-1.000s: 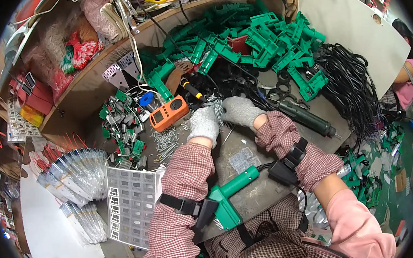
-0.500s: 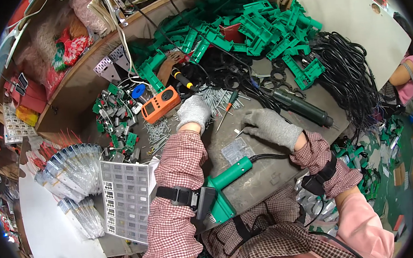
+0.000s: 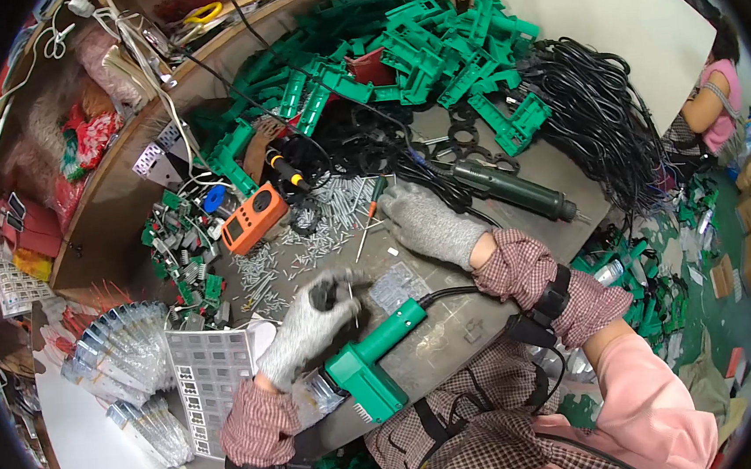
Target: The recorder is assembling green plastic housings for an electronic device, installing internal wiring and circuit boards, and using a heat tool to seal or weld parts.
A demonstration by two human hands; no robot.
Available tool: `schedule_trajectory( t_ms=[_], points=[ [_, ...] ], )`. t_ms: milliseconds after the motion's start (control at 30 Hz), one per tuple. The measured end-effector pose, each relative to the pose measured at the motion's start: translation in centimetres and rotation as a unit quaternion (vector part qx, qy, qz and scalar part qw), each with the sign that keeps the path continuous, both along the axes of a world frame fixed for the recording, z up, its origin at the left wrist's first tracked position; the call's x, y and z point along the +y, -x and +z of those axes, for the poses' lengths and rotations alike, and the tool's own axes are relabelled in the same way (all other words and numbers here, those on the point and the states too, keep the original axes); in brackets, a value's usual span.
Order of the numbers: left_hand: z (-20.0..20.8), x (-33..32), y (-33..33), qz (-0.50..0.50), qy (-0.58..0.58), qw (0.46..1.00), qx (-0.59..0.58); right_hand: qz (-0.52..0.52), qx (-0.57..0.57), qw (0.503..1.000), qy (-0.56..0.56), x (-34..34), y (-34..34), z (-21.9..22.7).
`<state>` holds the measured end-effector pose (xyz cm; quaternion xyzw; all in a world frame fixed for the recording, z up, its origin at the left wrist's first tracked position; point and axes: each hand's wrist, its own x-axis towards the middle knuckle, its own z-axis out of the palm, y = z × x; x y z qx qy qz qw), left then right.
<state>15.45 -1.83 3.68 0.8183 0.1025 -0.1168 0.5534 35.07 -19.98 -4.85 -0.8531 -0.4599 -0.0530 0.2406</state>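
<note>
My left hand [image 3: 312, 323], in a grey glove, is curled beside the green-bodied tool [image 3: 369, 372], pinching a thin metal screw [image 3: 352, 294] between thumb and fingers. The tool lies on the bench near its front edge, its black cord leading right. My right hand [image 3: 432, 221], also gloved, has its bent fingers at the green handle of a screwdriver [image 3: 373, 206], which points down-left toward the bench. The fingertips close on the handle, partly hiding it. A clear plastic piece [image 3: 399, 287] and a small white bit [image 3: 393, 252] lie between my hands.
Loose screws [image 3: 322, 225] spread behind my hands. Beside them are an orange meter [image 3: 254, 217] and a yellow-black screwdriver [image 3: 286, 168]. Green housings [image 3: 414, 51] pile up at the back. A dark green power screwdriver [image 3: 518, 190] and black cables [image 3: 600, 111] lie right.
My left hand has drawn back from the screw pile to beside the green tool, now with a screw. My right hand has moved up to the screwdriver's handle. The view has shifted slightly.
</note>
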Motion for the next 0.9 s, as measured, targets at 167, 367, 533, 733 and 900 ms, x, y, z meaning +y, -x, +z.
schedule_trajectory(
  t_ms=[167,367,533,733,900],
  points=[
    [-1.1,0.3,2.8,-0.049,-0.081,0.994,-0.062,0.076,0.042,0.994,-0.067,-5.3,7.1,7.0],
    [-1.5,0.7,2.9,-0.148,-0.056,0.983,-0.092,0.252,0.073,0.965,-0.006,-5.4,14.6,5.3],
    [-1.8,-0.6,4.0,-0.210,-0.253,0.918,-0.223,0.276,0.112,0.952,0.074,-4.5,14.8,5.6],
    [-1.6,-1.7,4.9,-0.205,-0.333,0.881,-0.267,0.321,0.094,0.942,0.017,-4.3,14.9,5.9],
    [-1.4,-1.6,4.8,-0.156,-0.322,0.908,-0.219,0.248,0.285,0.921,-0.093,-4.6,15.1,6.0]
  ],
)
